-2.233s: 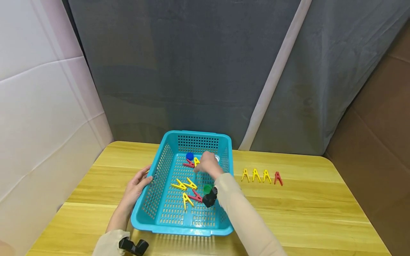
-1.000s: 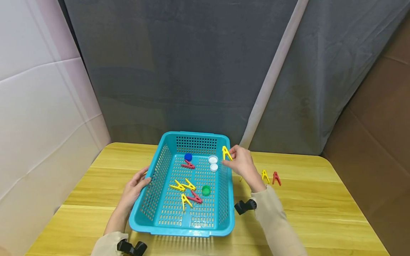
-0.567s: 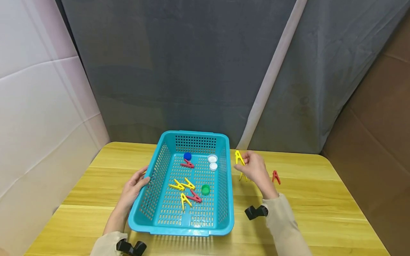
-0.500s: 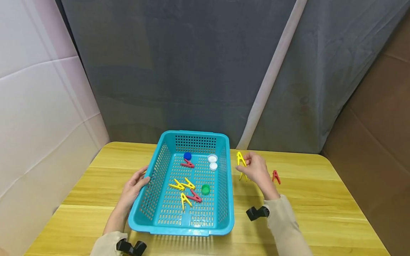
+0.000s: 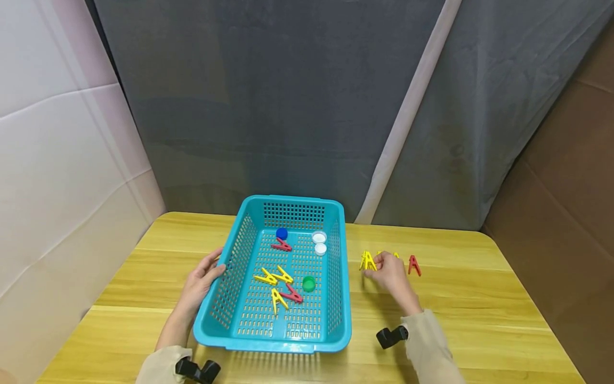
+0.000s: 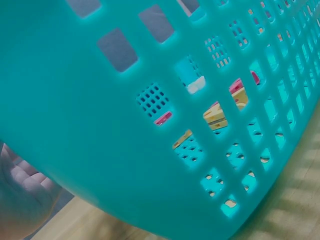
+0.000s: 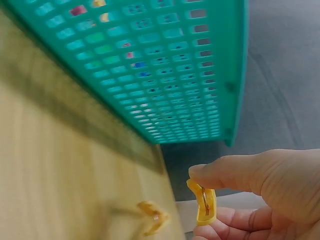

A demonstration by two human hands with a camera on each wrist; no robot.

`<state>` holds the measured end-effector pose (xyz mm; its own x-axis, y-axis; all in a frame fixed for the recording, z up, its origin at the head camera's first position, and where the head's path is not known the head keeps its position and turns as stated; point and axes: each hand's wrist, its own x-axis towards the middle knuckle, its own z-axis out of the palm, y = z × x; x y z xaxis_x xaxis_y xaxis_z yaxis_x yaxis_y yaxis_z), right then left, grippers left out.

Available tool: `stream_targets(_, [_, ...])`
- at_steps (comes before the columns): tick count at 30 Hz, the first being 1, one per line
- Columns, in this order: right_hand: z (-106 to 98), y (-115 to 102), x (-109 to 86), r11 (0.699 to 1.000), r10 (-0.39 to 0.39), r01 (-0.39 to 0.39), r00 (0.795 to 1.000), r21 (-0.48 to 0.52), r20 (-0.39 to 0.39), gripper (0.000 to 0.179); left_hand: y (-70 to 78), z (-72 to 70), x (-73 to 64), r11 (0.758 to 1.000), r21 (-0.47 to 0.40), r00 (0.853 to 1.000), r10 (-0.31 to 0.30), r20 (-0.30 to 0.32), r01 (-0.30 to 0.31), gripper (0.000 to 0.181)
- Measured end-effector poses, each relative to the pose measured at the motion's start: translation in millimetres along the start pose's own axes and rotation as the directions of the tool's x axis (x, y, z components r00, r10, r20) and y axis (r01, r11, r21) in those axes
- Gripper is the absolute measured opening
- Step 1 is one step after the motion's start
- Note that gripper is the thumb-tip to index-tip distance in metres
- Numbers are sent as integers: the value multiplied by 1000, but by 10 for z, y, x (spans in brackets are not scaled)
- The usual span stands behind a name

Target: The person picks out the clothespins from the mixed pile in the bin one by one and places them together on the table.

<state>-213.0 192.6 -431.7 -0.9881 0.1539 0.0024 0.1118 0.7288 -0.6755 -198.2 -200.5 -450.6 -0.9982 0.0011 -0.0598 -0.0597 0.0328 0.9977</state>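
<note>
My left hand grips the left rim of a turquoise plastic basket, thumb up at the rim; the left wrist view is mostly filled by the basket's slotted wall. Right of the basket, my right hand pinches a yellow clothespin low over the table, overlapping another yellow one in the head view. In the right wrist view the held clothespin sits between thumb and fingertips, apart from a yellow clothespin on the table. A red clothespin stands right of the hand, which partly hides other yellow ones.
Inside the basket lie yellow clothespins, red clothespins, a blue cap, a green cap and two white caps. The wooden table meets a grey curtain behind.
My right hand has taken a yellow clothespin from the basket's far part, carried it right over the rim and lowered it towards the row on the table. The left hand stays at the rim.
</note>
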Motion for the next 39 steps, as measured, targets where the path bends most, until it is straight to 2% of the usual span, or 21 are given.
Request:
stream_targets(13, [195,199,-78,1000,26,-25,999,-14,38,28,-1,-5,20,1000,11,1000,-11,1,11,52])
stream_targets(19, [266,228,-106,998,51,-50,998,-31,44,30,-1,-4,24,999,32,1000,0,4,0,50])
stream_targets(39, [361,237,-185,997,40,-37,999,-74,34,42,-6,-5,16,1000,20,1000,-1,-2,1,53])
